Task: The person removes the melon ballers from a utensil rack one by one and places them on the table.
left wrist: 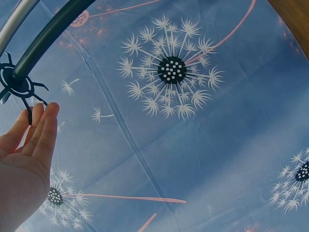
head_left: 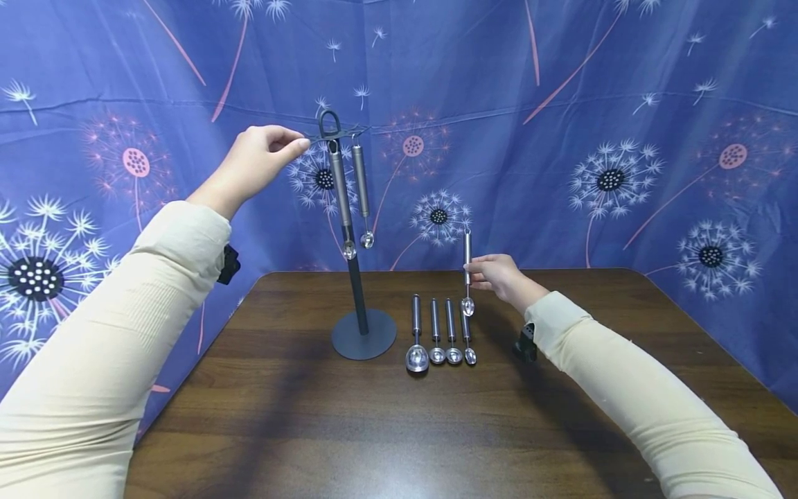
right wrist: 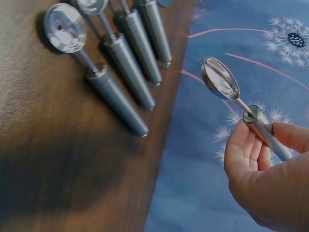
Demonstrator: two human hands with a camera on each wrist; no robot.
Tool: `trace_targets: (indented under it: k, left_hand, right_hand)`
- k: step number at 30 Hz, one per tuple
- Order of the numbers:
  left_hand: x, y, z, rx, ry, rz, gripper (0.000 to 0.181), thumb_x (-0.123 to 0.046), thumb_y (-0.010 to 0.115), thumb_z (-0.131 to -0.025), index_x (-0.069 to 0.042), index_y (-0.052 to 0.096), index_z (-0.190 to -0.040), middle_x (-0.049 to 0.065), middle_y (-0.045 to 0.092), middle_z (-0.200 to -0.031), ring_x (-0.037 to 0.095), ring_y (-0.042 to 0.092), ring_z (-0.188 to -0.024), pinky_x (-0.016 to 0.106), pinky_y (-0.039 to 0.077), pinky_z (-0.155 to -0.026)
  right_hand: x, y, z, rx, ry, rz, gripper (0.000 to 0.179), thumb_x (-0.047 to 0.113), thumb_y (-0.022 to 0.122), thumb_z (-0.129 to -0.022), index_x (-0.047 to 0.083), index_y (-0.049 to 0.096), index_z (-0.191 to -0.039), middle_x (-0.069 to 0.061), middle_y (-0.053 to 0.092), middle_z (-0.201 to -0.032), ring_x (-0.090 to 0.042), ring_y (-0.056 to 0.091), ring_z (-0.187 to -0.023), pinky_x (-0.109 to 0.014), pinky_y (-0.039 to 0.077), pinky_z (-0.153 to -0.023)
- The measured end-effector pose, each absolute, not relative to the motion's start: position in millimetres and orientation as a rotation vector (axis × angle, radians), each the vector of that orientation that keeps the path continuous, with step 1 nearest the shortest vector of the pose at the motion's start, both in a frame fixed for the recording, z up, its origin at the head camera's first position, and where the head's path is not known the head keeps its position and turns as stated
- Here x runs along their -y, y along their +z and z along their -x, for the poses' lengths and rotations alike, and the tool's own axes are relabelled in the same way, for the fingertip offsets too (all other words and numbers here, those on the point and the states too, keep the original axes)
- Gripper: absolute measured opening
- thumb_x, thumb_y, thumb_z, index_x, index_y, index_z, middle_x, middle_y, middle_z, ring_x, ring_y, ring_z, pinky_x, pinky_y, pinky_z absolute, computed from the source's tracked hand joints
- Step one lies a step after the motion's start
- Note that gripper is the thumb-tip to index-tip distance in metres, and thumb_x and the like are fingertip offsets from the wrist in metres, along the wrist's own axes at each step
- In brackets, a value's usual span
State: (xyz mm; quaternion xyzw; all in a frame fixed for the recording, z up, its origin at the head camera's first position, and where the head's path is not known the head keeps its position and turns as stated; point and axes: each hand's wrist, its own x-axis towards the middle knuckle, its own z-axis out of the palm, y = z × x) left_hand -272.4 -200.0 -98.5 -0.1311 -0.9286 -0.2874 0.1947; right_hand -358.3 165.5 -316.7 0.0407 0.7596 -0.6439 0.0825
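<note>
My left hand (head_left: pixel 258 163) pinches the tip of one hook (left wrist: pixel 30 116) on the top ring of a dark utensil stand (head_left: pixel 357 284). From other hooks of that ring hang two steel scoops with grey handles, a longer scoop (head_left: pixel 339 187) and a shorter scoop (head_left: pixel 361 184). My right hand (head_left: pixel 499 276) holds a small steel scoop (right wrist: pixel 220 79) by its handle, between thumb and fingers. Its shallow, oval-looking bowl points down in the head view. Behind it on the table lie a large-bowled scoop (head_left: pixel 417 359) and several smaller scoops (head_left: pixel 454 355) in a row.
The brown wooden table (head_left: pixel 399 430) carries the stand's round base (head_left: pixel 343 339) left of the row of scoops. A blue cloth (head_left: pixel 511 173) with dandelion prints hangs behind the table's far edge.
</note>
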Motion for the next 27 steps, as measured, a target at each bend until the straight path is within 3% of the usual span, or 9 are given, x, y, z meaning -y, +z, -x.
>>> trace_targets:
  k: [14,21,27]
  left_hand:
    - [199.5,-99.2,272.2,2.607,-0.801,0.365,0.054,-0.046,0.047,-0.100,-0.006,0.055,-0.136,0.019,0.058,-0.132,0.030,0.053,-0.121,0.047,0.040,-0.104]
    - [199.2,-99.1,271.7,2.605,-0.814,0.366,0.054,-0.046,0.047,-0.100,-0.007,0.055,-0.136,0.018,0.058,-0.134,0.030,0.053,-0.123,0.048,0.040,-0.106]
    - [199.2,-99.2,271.2,2.608,-0.817,0.362,0.055,-0.047,0.047,-0.100,-0.008,0.054,-0.138,0.017,0.056,-0.136,0.030,0.051,-0.125,0.048,0.039,-0.107]
  right_hand:
    - [-183.2,-354.3,357.7,-2.249,-1.894,-0.146,0.045,0.005,0.057,-0.095,-0.012,0.044,-0.135,0.001,0.058,-0.083,-0.006,0.058,-0.069,-0.027,0.058,-0.078]
    - [-188.6,-363.0,354.7,-2.266,-1.857,-0.151,0.046,0.005,0.057,-0.095,-0.013,0.043,-0.135,0.002,0.058,-0.082,-0.006,0.056,-0.068,-0.032,0.057,-0.085]
    - [-192.3,-369.7,352.9,-2.234,-1.862,-0.162,0.044,0.004,0.058,-0.094,-0.014,0.045,-0.131,0.000,0.057,-0.081,-0.005,0.057,-0.064,-0.024,0.057,-0.072]
